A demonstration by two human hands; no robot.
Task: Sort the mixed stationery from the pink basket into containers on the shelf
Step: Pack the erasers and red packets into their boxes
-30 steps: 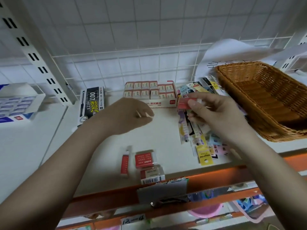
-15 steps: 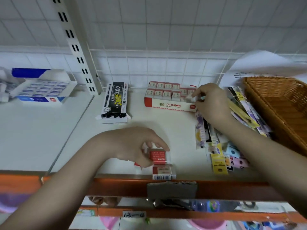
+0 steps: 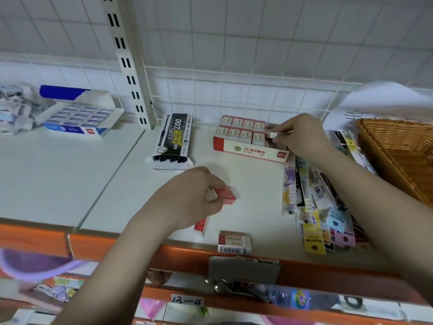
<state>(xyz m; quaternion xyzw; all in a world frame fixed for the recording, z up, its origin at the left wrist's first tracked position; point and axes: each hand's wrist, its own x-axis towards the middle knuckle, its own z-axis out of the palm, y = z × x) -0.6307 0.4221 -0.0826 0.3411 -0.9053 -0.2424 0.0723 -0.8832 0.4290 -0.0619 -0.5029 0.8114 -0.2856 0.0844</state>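
My left hand (image 3: 187, 198) pinches a small red eraser (image 3: 226, 195) just above the white shelf (image 3: 70, 184). My right hand (image 3: 298, 134) holds a wrapped eraser (image 3: 273, 134) at the right end of the red-and-white eraser box (image 3: 250, 150), which stands at the back of the shelf with rows of erasers in it. Two more red erasers lie near the front edge, one (image 3: 201, 225) partly under my left wrist and one (image 3: 234, 242) showing a barcode. Part of the pink basket (image 3: 150, 308) shows below the shelf.
A black pen box (image 3: 174, 141) lies left of the eraser box. A blue-and-white box (image 3: 80, 117) sits far left. Packaged pens (image 3: 314, 195) are spread at the right beside a wicker basket (image 3: 398, 158). The orange shelf rail (image 3: 304, 270) runs along the front.
My left hand has lifted the red eraser off the shelf front and carried it up. My right hand stays at the right end of the eraser box with its eraser.
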